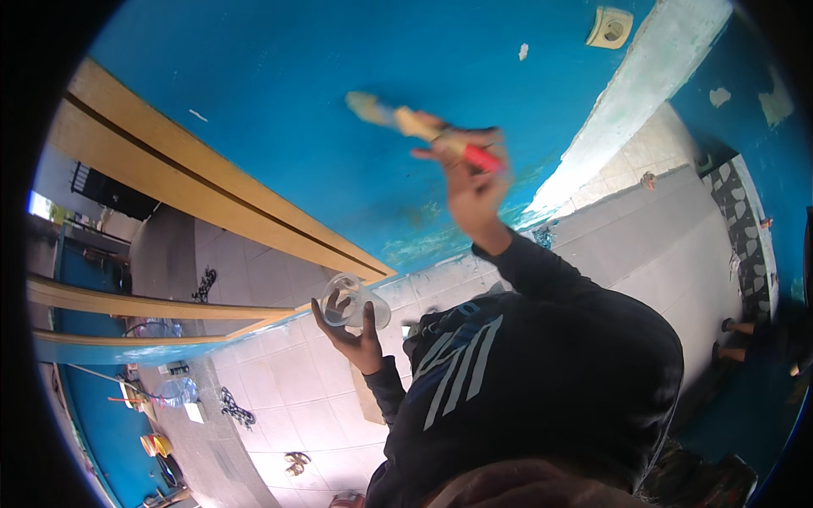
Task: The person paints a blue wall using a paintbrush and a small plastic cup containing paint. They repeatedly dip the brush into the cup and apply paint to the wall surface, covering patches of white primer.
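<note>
My right hand (473, 168) is raised before a blue painted wall (305, 140) and grips a paintbrush (416, 125) by its handle, which is pale with a red end. The bristles point to the upper left, close to the wall; whether they touch it cannot be told, as hand and brush are blurred. Lower down, my left hand (359, 336) holds a clear plastic cup (356, 305), fingers and thumb around it. The cup is tilted, and its contents are hard to make out.
A wooden door frame (222, 197) borders the wall at left. A wall socket (610, 28) sits at upper right, near a white unpainted strip (635, 95). Sandals (296, 463) lie on the tiled floor (298, 394). Another person's legs (733, 341) show at far right.
</note>
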